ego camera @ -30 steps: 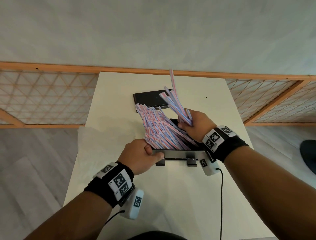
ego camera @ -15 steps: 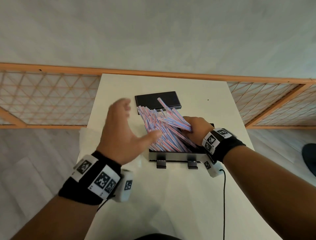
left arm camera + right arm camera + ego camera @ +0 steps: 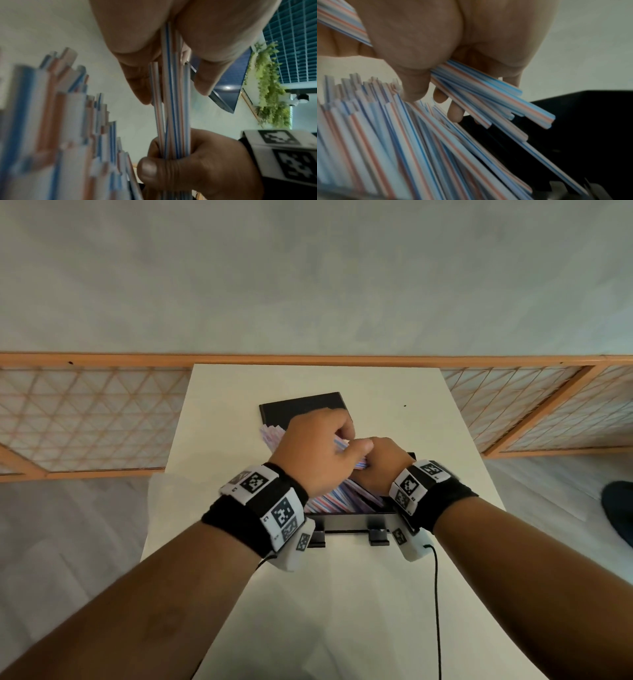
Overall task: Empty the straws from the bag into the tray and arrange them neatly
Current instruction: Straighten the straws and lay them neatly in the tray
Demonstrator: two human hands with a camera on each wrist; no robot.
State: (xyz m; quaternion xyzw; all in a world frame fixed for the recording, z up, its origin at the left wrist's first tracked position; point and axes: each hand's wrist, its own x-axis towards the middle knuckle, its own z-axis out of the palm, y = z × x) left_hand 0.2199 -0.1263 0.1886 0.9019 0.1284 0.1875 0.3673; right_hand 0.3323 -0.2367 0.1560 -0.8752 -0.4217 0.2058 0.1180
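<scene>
The straws [image 3: 329,503] are white with thin blue and red-orange stripes along them. The tray [image 3: 349,520] is black. A flat black lid [image 3: 301,405] lies just past it on the far side. The table [image 3: 342,594] is cream. Both wrist bands [image 3: 239,511] are black, with white tags that have black square patterns. The cable [image 3: 436,594] on the right is black. The far wall [image 3: 308,285] is pale grey.

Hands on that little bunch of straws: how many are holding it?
2. The left hand grips the bunch of straws at its far end; the right hand grips the near end, above the tray.
</scene>
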